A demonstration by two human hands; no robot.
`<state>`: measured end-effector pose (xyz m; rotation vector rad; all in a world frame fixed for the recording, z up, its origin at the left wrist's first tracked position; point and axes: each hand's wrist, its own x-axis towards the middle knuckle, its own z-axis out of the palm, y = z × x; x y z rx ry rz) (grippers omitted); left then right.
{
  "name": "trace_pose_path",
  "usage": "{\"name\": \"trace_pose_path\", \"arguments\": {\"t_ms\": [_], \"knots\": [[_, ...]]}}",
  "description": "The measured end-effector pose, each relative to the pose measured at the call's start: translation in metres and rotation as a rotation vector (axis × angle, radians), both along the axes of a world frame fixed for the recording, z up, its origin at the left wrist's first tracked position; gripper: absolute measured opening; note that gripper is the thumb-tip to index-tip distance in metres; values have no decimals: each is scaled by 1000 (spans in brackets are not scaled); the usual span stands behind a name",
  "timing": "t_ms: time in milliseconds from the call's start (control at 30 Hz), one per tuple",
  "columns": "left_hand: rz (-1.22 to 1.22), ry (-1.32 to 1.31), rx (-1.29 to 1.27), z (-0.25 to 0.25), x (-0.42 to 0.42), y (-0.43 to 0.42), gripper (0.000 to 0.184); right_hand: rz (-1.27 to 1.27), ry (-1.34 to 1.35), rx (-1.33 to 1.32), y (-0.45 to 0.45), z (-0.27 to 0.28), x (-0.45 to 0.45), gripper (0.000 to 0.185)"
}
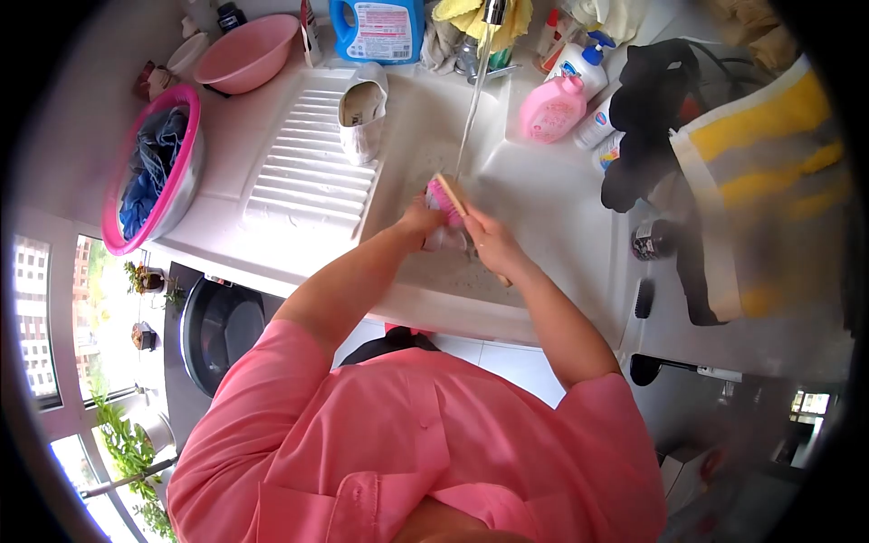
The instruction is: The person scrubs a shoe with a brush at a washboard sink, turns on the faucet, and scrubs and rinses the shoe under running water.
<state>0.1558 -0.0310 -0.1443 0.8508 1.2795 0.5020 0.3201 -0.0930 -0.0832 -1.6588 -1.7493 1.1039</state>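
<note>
My right hand [491, 242] is closed around the handle of a wooden scrubbing brush [450, 197] with pink bristles. The brush's bristles press against a white shoe [445, 239] low in the sink [534, 195], and much of that shoe is hidden by the brush and hands. On the shoe's left side, my left hand [418, 220] grips it with curled fingers. Water runs from the faucet [493, 11] just beyond the brush. Another white shoe [363, 113] lies on the ribbed washboard [303, 154] to the left.
A pink-rimmed basin [197, 136] with blue clothes stands left, near a pink bowl [249, 54]. Behind are a blue detergent jug [380, 32] and a yellow cloth [511, 23]. To the right are a pink bottle [554, 109], a dark jar [652, 241] and a striped towel [769, 154].
</note>
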Motion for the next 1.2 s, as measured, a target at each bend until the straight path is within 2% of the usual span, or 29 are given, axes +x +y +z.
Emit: {"name": "trace_pose_path", "arguments": {"t_ms": [33, 67, 133, 167, 233, 267, 333, 367, 400, 467, 500, 533, 600, 667, 700, 767, 800, 867, 933, 967, 1100, 1200], "knots": [[-26, -3, 117, -4, 0, -3, 63, -6, 11, -12, 10, -8, -9, 41], [-26, 4, 110, -8, -3, -6, 63, -6, 17, -18, 26, -15, -16, 41], [44, -171, -19, -3, -6, -7, 69, -32, 1, -181, 63, -15, -26, 44], [43, -176, -24, -5, -6, -9, 69, -34, -4, -186, 67, -27, -29, 44], [42, -120, 33, -4, -16, 1, 65, -204, -127, -152, 83, -49, -43, 41], [39, -114, 28, -3, -19, 2, 65, -207, -122, -158, 77, -54, -45, 41], [90, -206, -142, 15, -21, -1, 57, -80, -78, 39, 48, -40, -52, 41], [90, -205, -143, 25, -20, -2, 57, -111, -25, 109, 45, -46, -48, 42], [81, -216, -182, 34, -19, -6, 54, -113, -23, 104, 48, -44, -44, 42], [76, -232, -205, 42, -18, -3, 50, -233, 40, -137, 80, -35, -36, 28], [142, -287, -223, 41, -18, -7, 49, -290, 275, -80, 92, -62, -37, 28], [203, -341, -233, 42, -19, -6, 48, -288, 276, -80, 100, -91, -41, 28], [236, -392, -263, 44, -22, -1, 45, -249, 199, 81, 109, -133, -51, 22], [300, -485, -325, 44, -31, 1, 39, -44, 186, -20, 61, -45, -40, 25], [324, -429, -307, 48, -30, 3, 36, -63, 134, -106, 47, -21, -39, 26], [308, -419, -298, 53, -25, 0, 36, -68, 73, -202, 58, -47, -23, 27], [287, -404, -284, 54, -24, -2, 36, 152, -8, 214, 89, -104, -10, 29], [226, -476, -284, 37, -25, -2, 35, 367, -89, 636, 103, -116, -14, 31], [160, -552, -281, 33, -25, 0, 35, -234, 141, -187, 99, -52, -47, 32], [202, -542, -300, 37, -27, -1, 34, -160, 57, -83, 98, -66, -46, 35], [218, -560, -293, 52, -25, -3, 35, -45, 128, 29, 52, -50, -29, 30], [160, -506, -295, 57, -22, -9, 35, 10, 41, 39, 80, -52, -20, 27]]}}
